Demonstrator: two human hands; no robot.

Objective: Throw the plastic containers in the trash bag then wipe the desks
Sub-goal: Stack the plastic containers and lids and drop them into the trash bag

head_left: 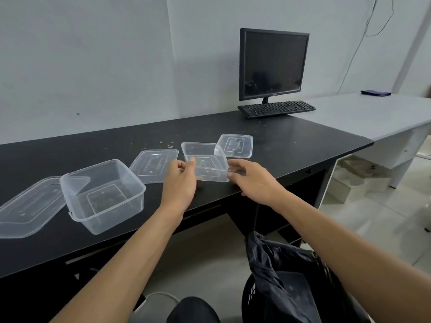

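The tub point(206, 163) sits open near the front edge of the black desk point(291, 145), and both hands are at it. The left hand point(180, 180) has thumb and fingers pinched on its left rim; the right hand point(253, 180) has its fingers spread against the right wall, touching it but not clearly closed, so I cannot tell whether it grips yet. The tub looks to be resting on the desk, or barely tipped.

Just behind its right corner lies a lid point(236, 145), and a second lid point(154, 165) lies to its left. Further left stands a bigger tub point(102, 195), partly over a third lid point(30, 206).

The bag point(286, 271) hangs open below the desk, by the right forearm. Something pale and flat with rounded corners shows inside it, possibly a lid, though I cannot be sure.

So I would judge the clearing barely under way: two tubs and three lids are on the desk. Crumbs or specks point(177, 139) dot the black top behind the tub, so no wiping yet. A dark cloth point(375, 92) lies on the far grey desk point(361, 115), well apart, beyond the monitor point(274, 64) and keyboard point(276, 108).
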